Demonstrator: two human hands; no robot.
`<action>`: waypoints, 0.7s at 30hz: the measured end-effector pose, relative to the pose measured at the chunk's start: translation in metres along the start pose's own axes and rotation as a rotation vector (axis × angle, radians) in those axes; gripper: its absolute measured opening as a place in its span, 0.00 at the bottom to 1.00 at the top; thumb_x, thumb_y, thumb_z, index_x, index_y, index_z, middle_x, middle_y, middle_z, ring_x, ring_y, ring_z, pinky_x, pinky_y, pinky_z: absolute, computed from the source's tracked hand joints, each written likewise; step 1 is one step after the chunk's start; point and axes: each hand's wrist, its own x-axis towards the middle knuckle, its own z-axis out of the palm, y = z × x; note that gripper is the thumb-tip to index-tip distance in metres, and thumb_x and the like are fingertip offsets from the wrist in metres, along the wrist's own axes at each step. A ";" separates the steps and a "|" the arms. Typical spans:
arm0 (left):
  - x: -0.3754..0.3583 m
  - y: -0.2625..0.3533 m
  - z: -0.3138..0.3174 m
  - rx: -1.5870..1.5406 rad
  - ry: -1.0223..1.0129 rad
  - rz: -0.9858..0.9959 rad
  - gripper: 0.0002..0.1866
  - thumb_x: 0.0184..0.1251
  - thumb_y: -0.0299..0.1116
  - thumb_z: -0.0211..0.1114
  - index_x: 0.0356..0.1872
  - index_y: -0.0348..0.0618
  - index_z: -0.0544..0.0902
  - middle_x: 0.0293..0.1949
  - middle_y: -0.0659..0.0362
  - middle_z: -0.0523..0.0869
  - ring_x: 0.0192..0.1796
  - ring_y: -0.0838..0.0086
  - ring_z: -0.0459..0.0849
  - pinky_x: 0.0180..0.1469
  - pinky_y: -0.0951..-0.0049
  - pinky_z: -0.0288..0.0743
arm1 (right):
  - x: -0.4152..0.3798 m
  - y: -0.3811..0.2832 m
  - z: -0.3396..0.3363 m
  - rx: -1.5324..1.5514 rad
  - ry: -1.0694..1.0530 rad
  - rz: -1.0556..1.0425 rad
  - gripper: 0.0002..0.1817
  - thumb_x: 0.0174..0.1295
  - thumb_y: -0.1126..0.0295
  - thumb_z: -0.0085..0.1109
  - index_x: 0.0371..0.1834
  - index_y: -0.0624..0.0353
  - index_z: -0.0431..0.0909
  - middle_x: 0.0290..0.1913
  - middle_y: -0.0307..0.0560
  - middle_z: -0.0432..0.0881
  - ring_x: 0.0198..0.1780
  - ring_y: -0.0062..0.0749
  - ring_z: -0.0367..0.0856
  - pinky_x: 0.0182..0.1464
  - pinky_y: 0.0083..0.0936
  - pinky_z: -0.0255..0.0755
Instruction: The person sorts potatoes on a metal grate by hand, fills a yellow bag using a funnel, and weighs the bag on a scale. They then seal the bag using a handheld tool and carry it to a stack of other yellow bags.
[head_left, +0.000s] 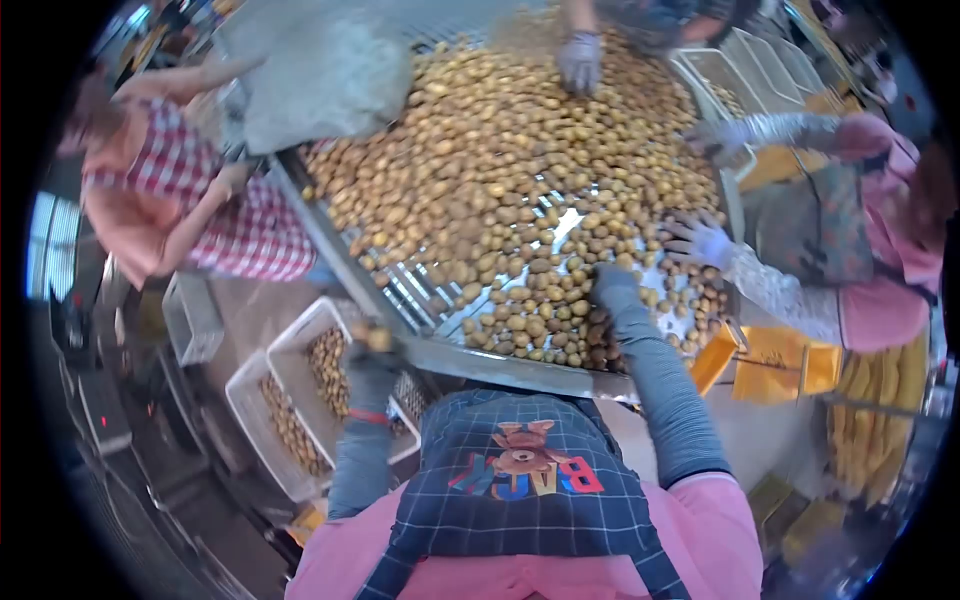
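Many small round potatoes (500,150) are spread over a metal sorting table (500,368) with a slatted surface. My right hand (614,290), in a grey glove, rests among the potatoes near the table's front edge; its fingers are partly hidden and what it holds is unclear. To the left of the table corner, my left hand (372,365), in a dark glove, is closed around a potato (378,338). It is above white crates (297,345) that hold more potatoes.
A co-worker in a checked apron (215,200) stands at the left, beside a grey sack (325,85). At the right, another person's gloved hand (700,243) reaches in near mine. A gloved hand (580,62) is at the far side. Yellow baskets (775,362) sit at the right.
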 end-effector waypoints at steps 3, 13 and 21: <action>-0.072 0.110 -0.073 0.054 0.197 0.517 0.16 0.71 0.37 0.57 0.57 0.46 0.75 0.51 0.56 0.81 0.53 0.67 0.78 0.53 0.69 0.77 | 0.002 0.016 -0.015 -0.026 -0.024 -0.168 0.19 0.54 0.64 0.60 0.51 0.51 0.80 0.47 0.52 0.85 0.48 0.46 0.84 0.50 0.39 0.76; -0.287 0.040 -0.276 0.196 1.503 0.334 0.29 0.70 0.56 0.49 0.63 0.46 0.70 0.55 0.52 0.77 0.53 0.62 0.77 0.53 0.57 0.74 | -0.126 -0.125 -0.051 1.261 -0.622 -0.272 0.25 0.58 0.68 0.64 0.59 0.61 0.74 0.49 0.45 0.82 0.50 0.26 0.80 0.53 0.23 0.74; -0.148 -0.069 -0.272 0.701 1.120 0.003 0.28 0.67 0.38 0.59 0.64 0.31 0.68 0.64 0.48 0.71 0.60 0.60 0.71 0.60 0.65 0.69 | -0.105 -0.103 0.046 0.012 0.157 -1.154 0.24 0.67 0.53 0.50 0.65 0.43 0.71 0.69 0.49 0.68 0.71 0.46 0.63 0.75 0.47 0.50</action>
